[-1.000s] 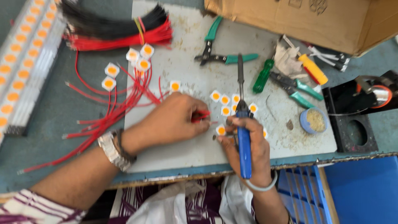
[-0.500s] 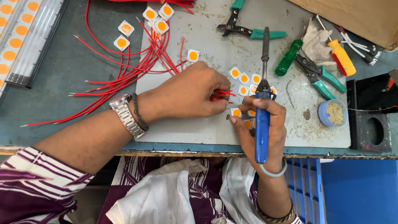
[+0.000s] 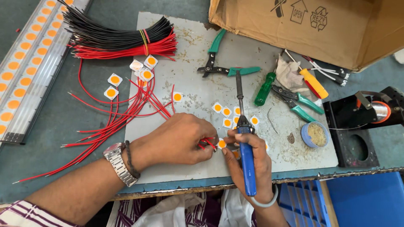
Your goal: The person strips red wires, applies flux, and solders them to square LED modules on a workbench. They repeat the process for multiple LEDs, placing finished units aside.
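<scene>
My left hand (image 3: pixel 179 141) pinches the ends of short red wires (image 3: pixel 207 143) against a small white square chip with an orange centre (image 3: pixel 221 143) on the grey mat (image 3: pixel 198 63). My right hand (image 3: pixel 248 164) grips a blue-handled soldering iron (image 3: pixel 246 155); its thin tip points away from me, and the fingertips rest by the same chip. Several more orange-centred chips (image 3: pixel 227 112) lie just beyond the hands. Loose red wires (image 3: pixel 122 115) with chips on their ends (image 3: pixel 111 92) fan out to the left.
A tied bundle of black and red wires (image 3: pixel 122 42) lies at the back. Green-handled pliers (image 3: pixel 219 63), cutters (image 3: pixel 301 105), a green screwdriver (image 3: pixel 264 89), a yellow screwdriver (image 3: pixel 313 83), a flux tin (image 3: pixel 315 134), a solder spool on a black stand (image 3: pixel 378 111), a cardboard box (image 3: pixel 320 29) and light strips (image 3: pixel 29 71) surround the mat.
The view has shifted and the wire bundle is back in sight. Both hands stay together over the same chip, the iron still held pointing away.
</scene>
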